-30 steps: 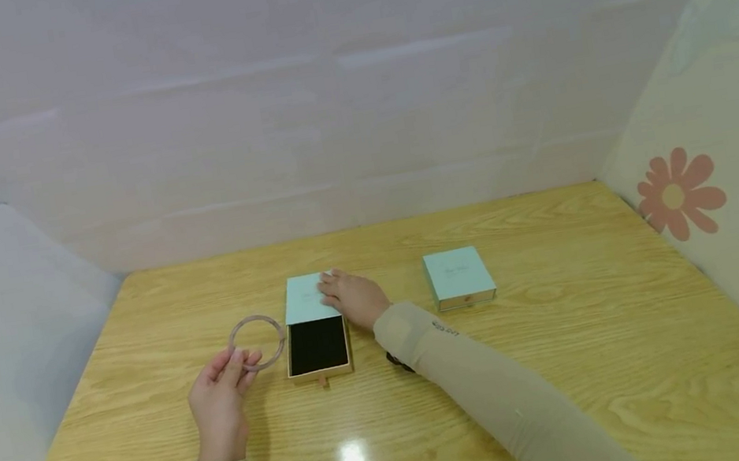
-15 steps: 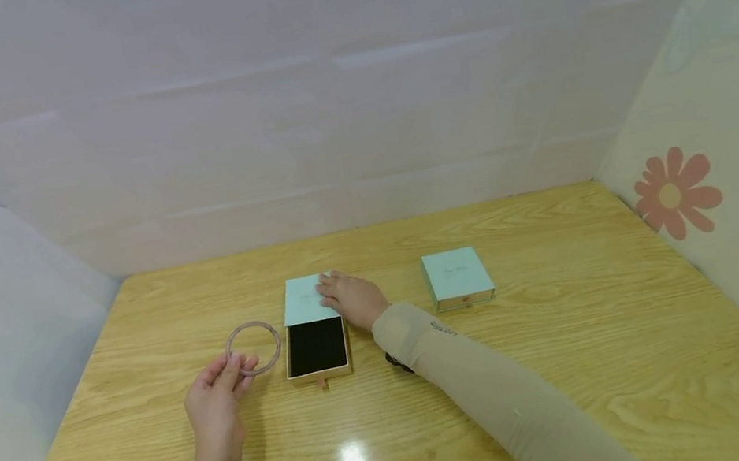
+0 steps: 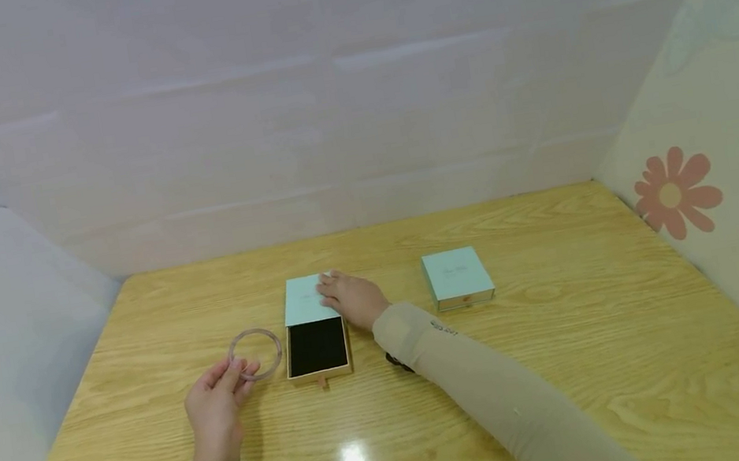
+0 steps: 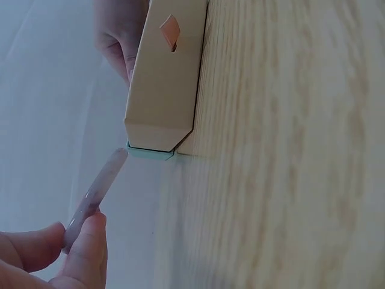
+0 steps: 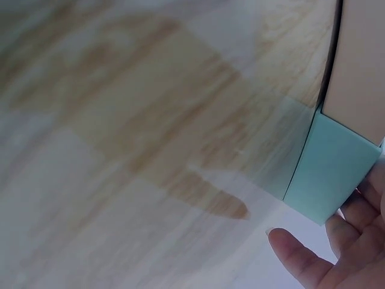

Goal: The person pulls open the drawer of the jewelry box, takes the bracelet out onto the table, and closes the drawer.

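1. Wood-grain table (image 3: 559,345), head view: left hand (image 3: 215,413) pinches bangle (image 3: 278,346) just left of black-lined drawer (image 3: 317,346); right hand (image 3: 356,299) lies on teal box sleeve (image 3: 301,301); second box (image 3: 458,276) farther right.
2. Left wrist: bangle tilted, thumb-and-finger grip.
3. Right wrist: fingers on sleeve, thumb clear.

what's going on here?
A person holds a thin ring-shaped bangle between left thumb and fingers, up beside an opened box. The right hand rests on the box's pale green sleeve; its drawer is pulled out toward the person, showing a black lining. A second, closed green box sits off to the right.
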`<act>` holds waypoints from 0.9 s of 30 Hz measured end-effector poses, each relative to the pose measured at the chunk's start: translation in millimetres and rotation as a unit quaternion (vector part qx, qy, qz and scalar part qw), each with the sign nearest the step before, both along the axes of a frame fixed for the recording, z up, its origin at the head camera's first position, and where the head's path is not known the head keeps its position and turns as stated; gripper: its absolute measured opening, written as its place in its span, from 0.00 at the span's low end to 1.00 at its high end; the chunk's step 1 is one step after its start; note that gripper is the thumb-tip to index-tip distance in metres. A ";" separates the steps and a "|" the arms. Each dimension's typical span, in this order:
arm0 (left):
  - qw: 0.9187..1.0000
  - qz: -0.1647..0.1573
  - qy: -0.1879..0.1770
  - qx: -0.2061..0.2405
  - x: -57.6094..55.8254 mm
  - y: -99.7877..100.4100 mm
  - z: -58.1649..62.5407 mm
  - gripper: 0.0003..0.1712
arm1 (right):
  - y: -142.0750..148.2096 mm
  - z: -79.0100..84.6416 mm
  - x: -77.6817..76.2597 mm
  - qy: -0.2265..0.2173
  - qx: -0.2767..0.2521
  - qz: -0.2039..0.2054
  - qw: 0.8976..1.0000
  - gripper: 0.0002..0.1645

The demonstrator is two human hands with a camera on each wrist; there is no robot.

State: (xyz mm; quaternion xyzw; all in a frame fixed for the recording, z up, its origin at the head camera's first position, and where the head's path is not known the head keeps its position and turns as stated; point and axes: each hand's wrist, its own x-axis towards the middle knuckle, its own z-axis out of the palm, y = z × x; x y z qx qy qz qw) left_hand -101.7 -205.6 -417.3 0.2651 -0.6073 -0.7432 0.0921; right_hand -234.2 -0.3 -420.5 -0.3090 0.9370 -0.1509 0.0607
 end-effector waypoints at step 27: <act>1.000 -0.010 -0.016 -0.021 2.5 -7.7 -7.1 0.20 | 0.4 -1.0 0.6 0.007 -0.007 0.002 1.000 0.26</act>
